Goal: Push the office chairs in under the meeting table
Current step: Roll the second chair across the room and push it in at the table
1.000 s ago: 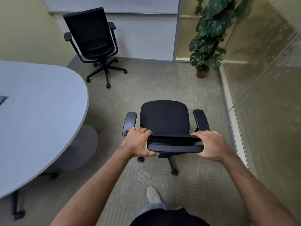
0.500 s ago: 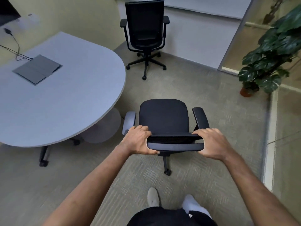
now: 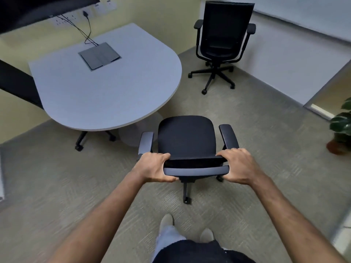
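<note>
A black office chair stands right in front of me, seen from above, its seat just off the rounded end of the grey meeting table. My left hand grips the left end of the chair's backrest top. My right hand grips the right end. A second black office chair with a mesh back stands apart near the far white wall, away from the table. The backrest of another chair shows at the table's left side.
A grey cable hatch lies in the tabletop with black cables running to wall sockets. The table's wheeled legs and a round base stand under it. A potted plant stands at the right by a glass partition. Carpet floor all around.
The view has swung left and the chair has turned with it, so the table now lies ahead-left instead of at the side. Both hands keep their grip on the backrest.
</note>
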A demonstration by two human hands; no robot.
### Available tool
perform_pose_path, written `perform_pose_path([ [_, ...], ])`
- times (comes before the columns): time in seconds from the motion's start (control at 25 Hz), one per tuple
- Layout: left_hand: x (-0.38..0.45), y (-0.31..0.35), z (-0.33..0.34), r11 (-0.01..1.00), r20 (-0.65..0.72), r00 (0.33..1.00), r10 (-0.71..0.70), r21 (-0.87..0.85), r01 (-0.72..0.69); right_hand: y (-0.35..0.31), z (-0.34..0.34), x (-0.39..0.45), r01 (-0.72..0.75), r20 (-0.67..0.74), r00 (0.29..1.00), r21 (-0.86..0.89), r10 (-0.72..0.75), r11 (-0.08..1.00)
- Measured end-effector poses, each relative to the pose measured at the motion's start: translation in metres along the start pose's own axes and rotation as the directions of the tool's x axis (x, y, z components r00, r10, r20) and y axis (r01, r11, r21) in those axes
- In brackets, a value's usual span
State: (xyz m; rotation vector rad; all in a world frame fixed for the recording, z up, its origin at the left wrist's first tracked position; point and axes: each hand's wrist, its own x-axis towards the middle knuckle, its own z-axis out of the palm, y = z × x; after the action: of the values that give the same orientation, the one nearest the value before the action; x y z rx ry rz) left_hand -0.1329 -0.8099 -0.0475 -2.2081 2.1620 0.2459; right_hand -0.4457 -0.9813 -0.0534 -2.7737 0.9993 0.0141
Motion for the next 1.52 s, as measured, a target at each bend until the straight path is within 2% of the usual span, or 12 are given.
perform_pose_path([
  [0.28, -0.046, 0.012, 0.009, 0.970, -0.013, 0.970, -0.243, -0.023, 0.243, -0.011, -0.006, 0.029, 0.201, 0.040, 0.979, -0.004, -0.200, 0.980],
  [0.68, -0.099, -0.009, 0.011, 0.900, -0.083, 0.896, -0.435, -0.060, 0.431, -0.056, 0.004, 0.076, 0.402, 0.033, 0.915, 0.000, -0.401, 0.916],
  [1.08, -0.094, -0.022, 0.003, 0.864, -0.092, 0.859, -0.504, -0.084, 0.497, -0.063, 0.001, 0.117, 0.459, 0.052, 0.887, -0.010, -0.458, 0.888],
  [1.52, -0.074, -0.059, -0.002, 0.858, -0.108, 0.852, -0.513, -0.100, 0.504, -0.074, -0.001, 0.170, 0.472, 0.076, 0.880, -0.015, -0.469, 0.882],
])
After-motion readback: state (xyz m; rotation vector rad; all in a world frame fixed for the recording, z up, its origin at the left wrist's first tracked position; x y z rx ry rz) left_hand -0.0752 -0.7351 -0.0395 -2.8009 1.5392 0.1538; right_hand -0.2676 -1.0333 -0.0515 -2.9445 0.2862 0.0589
